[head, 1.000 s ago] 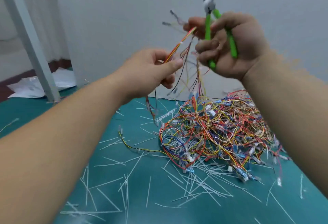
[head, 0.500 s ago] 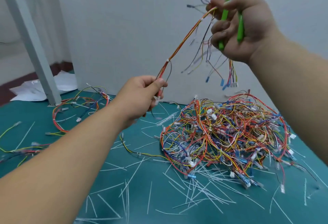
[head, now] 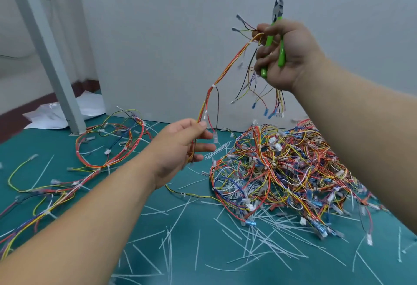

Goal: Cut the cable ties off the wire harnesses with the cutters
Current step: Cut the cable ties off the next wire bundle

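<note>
Left hand (head: pixel 180 147) is sliding down the harness (head: pixel 225 70), pinching it; right hand (head: pixel 284 54) is clutching cutters (head: pixel 278 9) and harness top. Tie (head: pixel 213 86) remaining uncut; bundled harnesses (head: pixel 108 164) waiting.

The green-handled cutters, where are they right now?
Head view, upper right: the right hand grips the cutters, tips up before the grey wall, together with one end of the harness, above the wire pile.

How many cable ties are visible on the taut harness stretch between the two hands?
2 on the harness: one tie near the right hand holding the cutters, one midway, where a dark wire branches off. More may be hidden in the left hand or blurred.
</note>
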`<state>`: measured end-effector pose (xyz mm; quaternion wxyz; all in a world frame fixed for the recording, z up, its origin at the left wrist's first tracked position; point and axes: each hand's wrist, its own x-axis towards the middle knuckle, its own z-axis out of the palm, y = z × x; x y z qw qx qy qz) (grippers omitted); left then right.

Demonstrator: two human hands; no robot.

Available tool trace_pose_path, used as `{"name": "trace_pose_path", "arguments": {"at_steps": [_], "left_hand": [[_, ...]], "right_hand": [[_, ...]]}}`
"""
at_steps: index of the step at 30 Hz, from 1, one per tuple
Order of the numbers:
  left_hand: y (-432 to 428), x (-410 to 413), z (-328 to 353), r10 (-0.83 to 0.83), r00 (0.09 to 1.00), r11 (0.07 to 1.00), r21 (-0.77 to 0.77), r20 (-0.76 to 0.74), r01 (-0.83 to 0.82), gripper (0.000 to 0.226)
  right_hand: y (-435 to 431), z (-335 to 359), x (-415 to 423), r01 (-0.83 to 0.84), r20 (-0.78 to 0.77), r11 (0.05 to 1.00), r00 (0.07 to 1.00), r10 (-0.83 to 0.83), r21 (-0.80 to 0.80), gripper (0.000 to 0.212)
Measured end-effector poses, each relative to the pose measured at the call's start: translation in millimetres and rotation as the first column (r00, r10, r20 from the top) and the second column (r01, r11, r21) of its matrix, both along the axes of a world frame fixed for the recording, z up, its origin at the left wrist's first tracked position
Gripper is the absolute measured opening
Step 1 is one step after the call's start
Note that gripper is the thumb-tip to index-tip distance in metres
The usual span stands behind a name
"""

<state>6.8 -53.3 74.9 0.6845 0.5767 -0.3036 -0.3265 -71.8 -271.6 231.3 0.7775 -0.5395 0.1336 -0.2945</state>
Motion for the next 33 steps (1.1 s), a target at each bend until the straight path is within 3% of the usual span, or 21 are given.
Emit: {"name": "trace_pose_path", "arguments": {"at_steps": [6,11,13,17,21,22,25,28,33], "left_hand": [[12,4,-15,0.033,0.921,0.970,0.210,0.387,-0.123,0.020],[22,8,-26,0.142,0.950,0.969,0.158,0.277,-0.191,0.035],[23,8,-24,0.102,0.955,0.970,0.185,0.279,-0.158,0.035],[23,7,-22,-0.001,0.942,0.942,0.317,0.336,-0.112,0.008],[12,-3,-26,0.041,0.983,0.976,0.205,0.176,-0.077,0.053],[8,-5,-28,0.019,0.983,0.978,0.199,0.182,-0.056,0.050],[0,-13,-33,-0.003,0.958,0.977,0.204,0.286,-0.057,0.013],[-3,-14,-38,0.061,0.944,0.979,0.166,0.325,-0.120,0.031],[-11,-19,-35,0.139,0.989,0.988,0.064,0.051,-0.142,0.029]], "right_hand": [[-3,-5,6,0.023,0.051,0.996,0.998,-0.027,0.087,0.012],[2,-16,14,0.045,0.025,0.993,0.999,-0.048,0.107,0.016],[6,-21,15,0.028,0.026,0.992,0.999,-0.032,0.122,0.017],[18,-29,15,-0.038,0.069,0.985,0.997,0.026,0.171,0.010],[34,-42,15,-0.118,0.118,0.966,0.989,0.092,0.230,0.010],[38,-45,15,-0.132,0.135,0.959,0.986,0.100,0.249,0.014],[47,-53,17,-0.156,0.181,0.942,0.978,0.104,0.297,0.026],[52,-59,17,-0.173,0.207,0.931,0.972,0.110,0.321,0.029],[58,-67,15,-0.230,0.292,0.897,0.949,0.120,0.377,0.047]]}}
